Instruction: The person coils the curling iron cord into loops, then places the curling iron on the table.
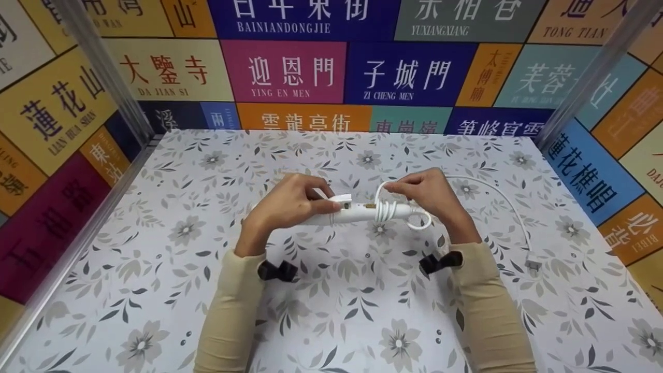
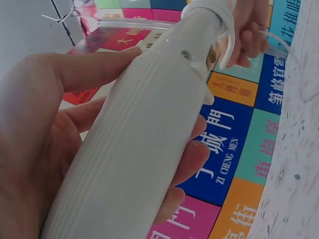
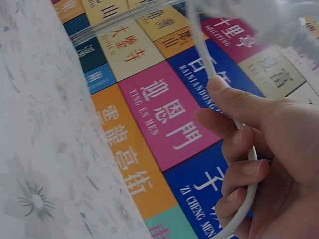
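A white wand-shaped hair iron (image 1: 357,213) is held level above the table, with a raised white lever and a small gold-brown patch on its top side. My left hand (image 1: 290,202) grips its thick ribbed body (image 2: 124,134), fingers wrapped around it in the left wrist view. White cord (image 1: 386,211) is wound in several turns around the right part of the iron. My right hand (image 1: 427,191) pinches the cord between thumb and forefinger, and the cord (image 3: 251,174) runs on through the curled fingers in the right wrist view. A small loop hangs below the iron's right end.
The cord's free length arcs right to a white plug (image 1: 533,261) on the flower-patterned table (image 1: 352,321). Panels with coloured street-name signs (image 1: 290,72) stand along the back and both sides. Black straps (image 1: 440,262) are at both wrists.
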`<state>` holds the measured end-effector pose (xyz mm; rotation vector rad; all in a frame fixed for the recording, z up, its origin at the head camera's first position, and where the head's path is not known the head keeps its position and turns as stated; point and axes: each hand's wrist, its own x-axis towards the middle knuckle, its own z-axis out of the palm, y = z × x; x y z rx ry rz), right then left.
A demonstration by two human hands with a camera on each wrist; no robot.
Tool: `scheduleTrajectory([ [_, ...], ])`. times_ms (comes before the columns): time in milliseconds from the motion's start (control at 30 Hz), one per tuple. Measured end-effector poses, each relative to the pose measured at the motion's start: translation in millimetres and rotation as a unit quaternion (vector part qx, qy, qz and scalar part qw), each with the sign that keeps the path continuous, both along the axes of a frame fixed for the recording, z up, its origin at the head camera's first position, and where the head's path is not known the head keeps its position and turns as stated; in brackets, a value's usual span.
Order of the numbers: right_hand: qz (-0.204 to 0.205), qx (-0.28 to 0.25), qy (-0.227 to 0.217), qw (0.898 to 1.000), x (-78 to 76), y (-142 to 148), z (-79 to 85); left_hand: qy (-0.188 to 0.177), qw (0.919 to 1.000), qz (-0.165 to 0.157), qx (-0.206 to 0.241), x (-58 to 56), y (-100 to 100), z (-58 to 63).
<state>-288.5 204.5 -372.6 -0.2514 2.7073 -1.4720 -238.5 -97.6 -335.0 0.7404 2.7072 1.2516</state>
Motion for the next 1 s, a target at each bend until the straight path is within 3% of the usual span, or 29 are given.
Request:
scheduleTrajectory([
  [400, 0.045, -0.033, 0.072, 0.996, 23.1, -8.3, 26.2, 0.004, 0.9975, 0.022, -0.068, -4.3, 7.5, -8.5],
  [667, 0.086, -0.072, 0.111, 0.987, 43.8, -21.6, 39.5, -0.005, 0.9974, 0.047, -0.054, -5.4, 9.5, -7.9],
  [1000, 0.116, -0.044, 0.102, 0.987, 51.7, -30.7, 42.8, -0.015, 0.9909, 0.132, -0.024, -6.3, 8.0, -5.4],
])
